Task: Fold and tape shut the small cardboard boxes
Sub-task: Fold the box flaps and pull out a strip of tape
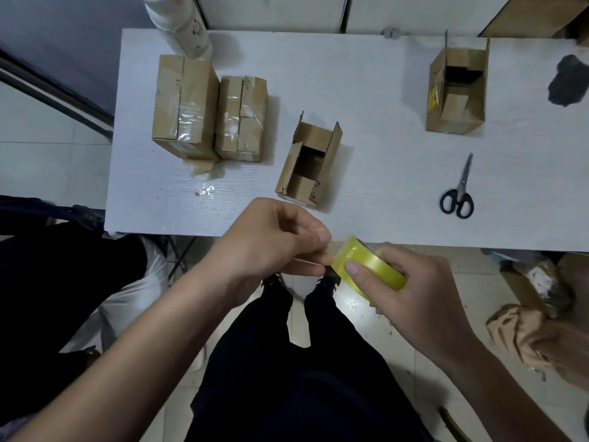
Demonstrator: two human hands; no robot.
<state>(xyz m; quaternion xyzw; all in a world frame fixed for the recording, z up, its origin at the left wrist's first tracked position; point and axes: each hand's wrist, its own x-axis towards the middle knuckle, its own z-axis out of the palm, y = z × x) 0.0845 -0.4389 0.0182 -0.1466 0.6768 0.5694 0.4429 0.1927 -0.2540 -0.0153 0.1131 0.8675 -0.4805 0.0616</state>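
Note:
My right hand [411, 295] grips a yellowish roll of clear tape [369, 266] just in front of the table's near edge. My left hand [274, 240] has its fingers curled and pinches at the roll's left side, where the tape end seems to be. An open cardboard box [310, 161] with its flaps up stands on the white table [382, 173] just beyond my hands. A second open box [457, 90] stands at the far right. Two taped boxes, a larger one [185, 103] and a smaller one [242, 118], sit side by side at the far left.
Black-handled scissors [457, 193] lie on the right of the table. A scrap of tape [204, 178] lies in front of the taped boxes. A white cylinder [188, 27] stands at the far left corner, a dark patch [567, 81] at the right edge. Crumpled brown paper [522, 336] lies on the floor, right.

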